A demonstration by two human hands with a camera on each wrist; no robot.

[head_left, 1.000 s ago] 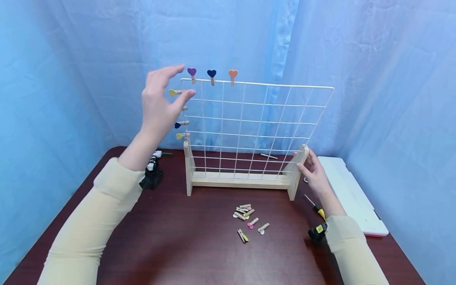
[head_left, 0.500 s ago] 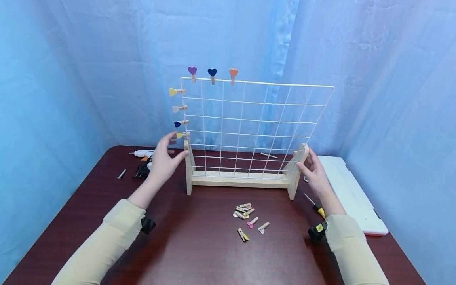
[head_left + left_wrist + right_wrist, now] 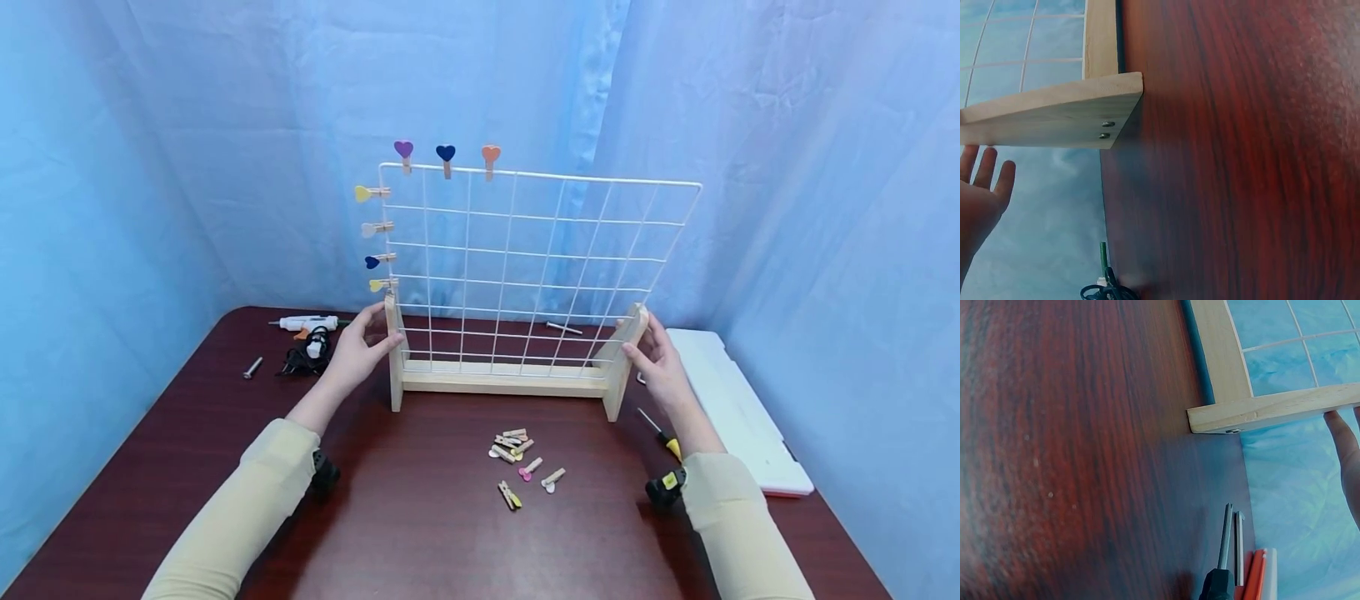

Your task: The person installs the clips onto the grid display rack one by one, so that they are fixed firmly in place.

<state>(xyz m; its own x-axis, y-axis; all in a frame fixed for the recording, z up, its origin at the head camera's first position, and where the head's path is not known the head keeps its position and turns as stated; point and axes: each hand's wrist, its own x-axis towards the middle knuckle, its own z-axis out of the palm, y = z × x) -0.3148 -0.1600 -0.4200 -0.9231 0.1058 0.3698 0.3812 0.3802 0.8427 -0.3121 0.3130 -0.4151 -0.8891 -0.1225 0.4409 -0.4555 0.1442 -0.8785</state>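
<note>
A white wire grid [image 3: 562,177] stands upright in a pale wooden stand [image 3: 502,383]. My left hand [image 3: 356,350] grips the left upright [image 3: 395,375], thumb in front. My right hand [image 3: 663,367] holds the right upright [image 3: 617,387] the same way. Both wrist views show fingertips at the outer faces of the wood. Purple [image 3: 403,148], dark blue and orange heart clothespins clip along the top wire. Down the left edge are yellow [image 3: 363,193], white, dark blue and yellow ones. Several loose clothespins [image 3: 504,454] lie in front of the stand.
At the back left are a white glue gun [image 3: 309,322], a black cord [image 3: 303,361] and a bolt [image 3: 253,367]. Another bolt [image 3: 564,328] lies behind the grid. A yellow-handled screwdriver [image 3: 672,447] and a white case [image 3: 738,408] sit at the right.
My left hand has come down from the yellow clothespin at the grid's upper left corner to the left upright and taken hold there. My right hand stays on the right upright.
</note>
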